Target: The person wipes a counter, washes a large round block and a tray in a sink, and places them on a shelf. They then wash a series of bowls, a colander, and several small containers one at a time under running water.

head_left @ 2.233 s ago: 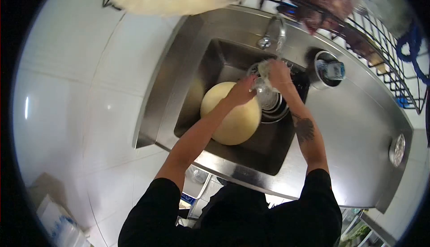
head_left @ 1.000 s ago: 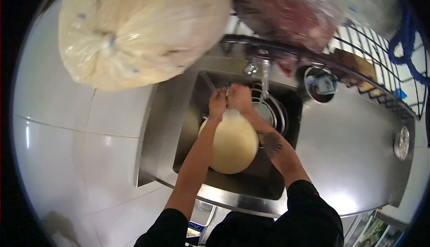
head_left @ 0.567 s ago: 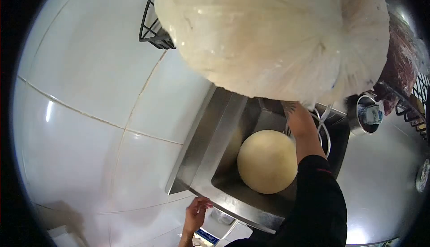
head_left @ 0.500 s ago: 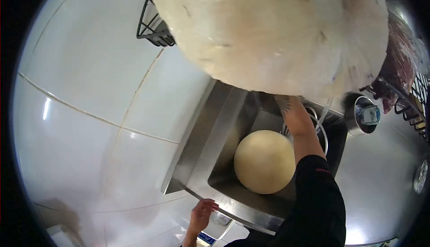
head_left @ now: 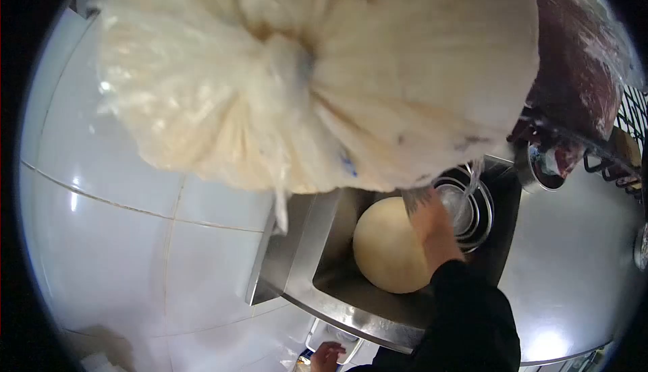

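A big knotted plastic bag (head_left: 378, 55) with pale contents fills the upper view, close to the camera. My right hand is hidden behind the bag; the bare forearm (head_left: 435, 230) reaches over the metal sink (head_left: 345, 308). Whether that hand holds anything cannot be seen. Beneath and left of this forearm, a large round pale-yellow thing (head_left: 385, 247) lies in the sink. Beside it sit nested round metal vessels (head_left: 482, 227), under a clear strand or stream. Low in the view, my left hand (head_left: 327, 357) is open, fingers loosely bent, with nothing visible in it.
White wall tiles (head_left: 108, 250) rise on the left. A steel counter (head_left: 574, 271) extends right of the sink, bearing a metal container (head_left: 538, 182). Above it, a black wire rack (head_left: 601, 153) carries a dark red, plastic-wrapped bundle (head_left: 574, 68).
The bag appears larger, turned and farther left, with its knot now showing. My left hand has dropped from the sink's front edge. The right forearm has shifted left, exposing more of the metal vessels.
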Motion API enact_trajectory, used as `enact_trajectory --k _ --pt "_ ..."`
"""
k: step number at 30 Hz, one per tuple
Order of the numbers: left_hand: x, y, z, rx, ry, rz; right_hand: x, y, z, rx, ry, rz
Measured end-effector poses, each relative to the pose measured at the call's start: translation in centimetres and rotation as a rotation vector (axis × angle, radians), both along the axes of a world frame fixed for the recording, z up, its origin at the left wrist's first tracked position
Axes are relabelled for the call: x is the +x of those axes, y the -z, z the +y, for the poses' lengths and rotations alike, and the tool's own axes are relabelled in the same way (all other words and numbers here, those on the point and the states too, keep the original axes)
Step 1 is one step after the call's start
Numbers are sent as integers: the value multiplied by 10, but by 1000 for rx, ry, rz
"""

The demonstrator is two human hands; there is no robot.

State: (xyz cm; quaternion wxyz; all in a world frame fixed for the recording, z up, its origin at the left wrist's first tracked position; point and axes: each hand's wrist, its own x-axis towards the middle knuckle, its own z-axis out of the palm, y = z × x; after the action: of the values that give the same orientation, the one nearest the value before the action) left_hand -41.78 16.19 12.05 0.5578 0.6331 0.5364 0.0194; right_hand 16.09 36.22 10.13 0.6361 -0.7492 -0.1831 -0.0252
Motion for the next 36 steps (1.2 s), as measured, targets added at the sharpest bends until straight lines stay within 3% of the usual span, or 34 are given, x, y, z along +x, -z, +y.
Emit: enact_trajectory --k 3,6,9,13,19,22,23,24,25,27,29,30,32,34,35,36 --pt "-133 57 5 -396 -472 -193 -27 10 4 232 48 178" --pt "-102 0 -4 -134 -305 156 -93 12 36 308 101 178" --pt "-91 -16 -10 -97 -276 231 -120 13 41 320 61 187" --pt "-91 -24 -14 -91 -248 259 -84 18 23 448 35 323" --pt "-101 -32 -24 -28 -162 244 -12 18 -12 1109 -125 889" --pt "-94 -23 -18 108 -17 244 -3 42 -55 1278 -141 1053" --pt "-83 -22 -13 163 59 270 -3 80 -83 1293 -246 1081" --pt "-71 -22 -11 189 99 283 -3 116 -124 1410 -641 1039" --pt "-54 -24 1 248 231 319 -25 90 -160 1329 -611 1107" --pt "-44 -31 8 186 127 96 -38 67 -201 1205 -305 1175" --pt "-56 -30 1 -45 -41 -42 -30 82 -217 1088 -253 1102" --pt "-63 -33 -5 3 -20 12 -36 82 -211 1071 -254 1114" --pt "-72 -38 -13 40 44 170 -36 89 -180 772 -424 893" --pt "-95 -36 -23 10 49 214 -104 -31 -103 559 -297 743" --pt "-109 -36 -28 -14 38 255 -107 -32 -58 588 -522 521" --pt "-122 -39 -31 -103 -42 269 -131 -74 -23 468 -579 387"
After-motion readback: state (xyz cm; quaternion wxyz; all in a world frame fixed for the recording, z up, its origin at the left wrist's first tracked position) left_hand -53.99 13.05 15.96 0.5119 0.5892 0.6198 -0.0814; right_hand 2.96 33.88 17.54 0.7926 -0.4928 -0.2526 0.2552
